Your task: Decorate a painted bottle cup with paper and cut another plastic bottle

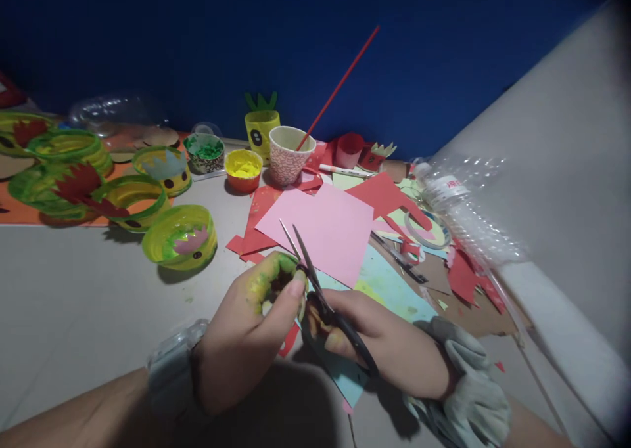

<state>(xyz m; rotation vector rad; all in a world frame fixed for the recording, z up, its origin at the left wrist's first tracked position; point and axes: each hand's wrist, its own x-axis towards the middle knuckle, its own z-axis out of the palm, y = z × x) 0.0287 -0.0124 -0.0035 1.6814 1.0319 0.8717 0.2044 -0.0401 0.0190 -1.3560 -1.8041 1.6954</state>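
Observation:
My right hand (382, 333) grips black-handled scissors (316, 278) by their loops, and the blades are slightly apart, pointing up and away over the pink paper. Close beside the blades, my left hand (246, 333) has its thumb pinched against a finger. A small dark bit shows at that pinch, too little of it to name. Green and yellow paint stains the left fingers. Beneath and beyond both hands lie a pink paper sheet (320, 228), red paper (261, 218) and a light blue paper sheet (389, 284).
Painted yellow-green rings (180, 241) stand at the left. Behind are a green paint cup (204, 162), a yellow paint tub (243, 172), a patterned cup (290, 162) with a red stick, and a pineapple-like cup (263, 133). A tape roll (428, 230) and plastic bottle (473, 215) lie right.

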